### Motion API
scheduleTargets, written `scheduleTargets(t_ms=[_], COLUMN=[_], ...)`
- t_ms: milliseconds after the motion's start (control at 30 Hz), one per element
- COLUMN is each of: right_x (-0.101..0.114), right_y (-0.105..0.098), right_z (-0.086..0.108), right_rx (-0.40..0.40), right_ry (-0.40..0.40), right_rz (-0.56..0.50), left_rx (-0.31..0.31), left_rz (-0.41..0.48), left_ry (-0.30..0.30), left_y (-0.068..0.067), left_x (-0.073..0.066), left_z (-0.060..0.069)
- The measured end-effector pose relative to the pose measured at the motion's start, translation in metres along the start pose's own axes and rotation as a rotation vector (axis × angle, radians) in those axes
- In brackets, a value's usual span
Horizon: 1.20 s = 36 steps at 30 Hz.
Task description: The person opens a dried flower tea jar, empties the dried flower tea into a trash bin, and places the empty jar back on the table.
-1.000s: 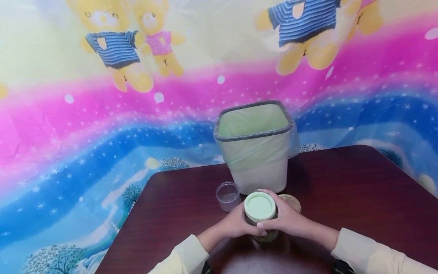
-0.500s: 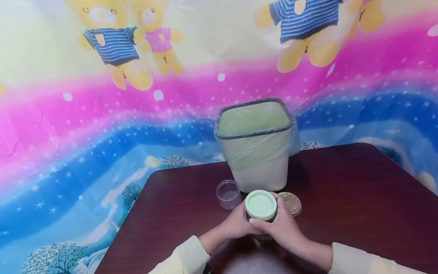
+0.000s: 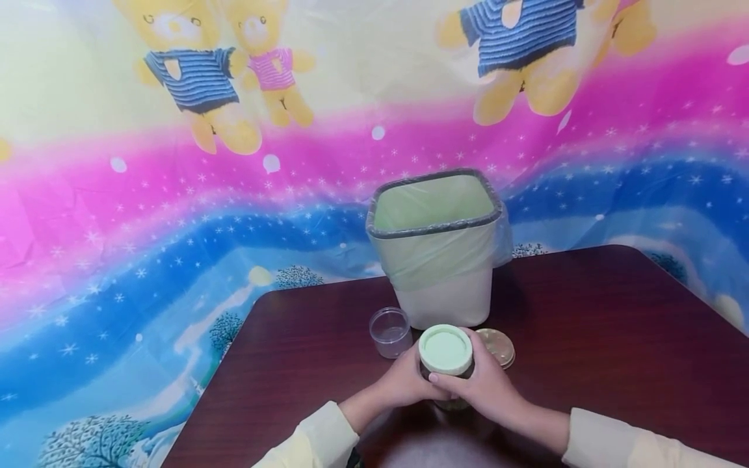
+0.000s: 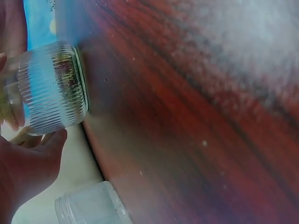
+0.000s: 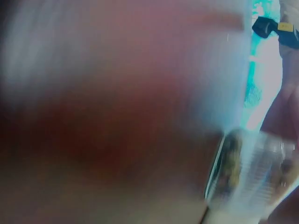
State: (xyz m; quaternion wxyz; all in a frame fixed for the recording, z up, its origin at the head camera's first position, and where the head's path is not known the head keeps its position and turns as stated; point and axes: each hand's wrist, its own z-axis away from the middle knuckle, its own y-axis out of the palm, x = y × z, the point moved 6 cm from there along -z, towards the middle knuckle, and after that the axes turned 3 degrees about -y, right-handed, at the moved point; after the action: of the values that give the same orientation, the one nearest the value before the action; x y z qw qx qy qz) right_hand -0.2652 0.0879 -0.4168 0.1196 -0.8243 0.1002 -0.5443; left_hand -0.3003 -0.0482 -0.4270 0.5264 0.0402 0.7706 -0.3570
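In the head view a pale green lid (image 3: 446, 350) tops a jar held upright between both hands. The left wrist view shows the jar (image 4: 49, 88) as clear and ribbed, with dark, mixed dried bits at its bottom. My left hand (image 3: 406, 382) grips the jar's left side. From the right, my right hand (image 3: 490, 385) wraps the jar just under the lid, its thumb across the front. The right wrist view is blurred; the jar (image 5: 250, 172) shows at its lower right. Fingers behind the jar are mostly hidden.
A white bin (image 3: 447, 286) with a plastic liner stands right behind the hands. An uncovered clear plastic tub (image 3: 390, 338) sits to the left of the jar. On the right, a flat gold-coloured round lid (image 3: 500, 350) lies on the dark wooden table (image 3: 585, 312).
Over the last second my right hand has turned around the jar, its thumb moving left across the front and its wrist dropping lower. My left hand keeps its hold with little movement.
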Motion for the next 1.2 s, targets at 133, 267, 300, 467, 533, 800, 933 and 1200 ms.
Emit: scheduleTargets(t_ms=[133,267,300,467,533,800,933,1200], right_x=[0.001,0.001,0.000,-0.003,-0.003,0.001,0.005,0.012], right_y=[-0.004,-0.008,-0.009,-0.013,-0.013,-0.013,-0.014,-0.007], right_z=[-0.006,-0.014,-0.016,-0.025,-0.027,-0.017,-0.007,0.006], right_rx=[0.104,0.237,0.269,0.400,0.427,0.311,0.181,-0.038], right_ry=[-0.082,-0.148,-0.160,-0.233,-0.256,-0.193,-0.094,0.014], right_rz=[-0.029,-0.086,-0.095,-0.105,-0.103,-0.081,-0.038,0.025], left_rx=[0.020,0.044,0.049,0.067,0.070,0.079,0.074,0.058], left_rz=[0.011,0.019,0.017,-0.002,-0.010,0.022,0.042,0.029], left_ry=[0.000,0.010,0.009,0.003,0.010,0.027,0.030,0.014], left_y=[-0.001,-0.001,-0.001,-0.001,-0.001,-0.001,0.000,0.000], left_x=[-0.001,-0.002,-0.002,-0.002,-0.001,-0.001,-0.001,-0.003], left_z=[0.000,-0.001,-0.002,-0.005,-0.006,-0.005,-0.004,-0.002])
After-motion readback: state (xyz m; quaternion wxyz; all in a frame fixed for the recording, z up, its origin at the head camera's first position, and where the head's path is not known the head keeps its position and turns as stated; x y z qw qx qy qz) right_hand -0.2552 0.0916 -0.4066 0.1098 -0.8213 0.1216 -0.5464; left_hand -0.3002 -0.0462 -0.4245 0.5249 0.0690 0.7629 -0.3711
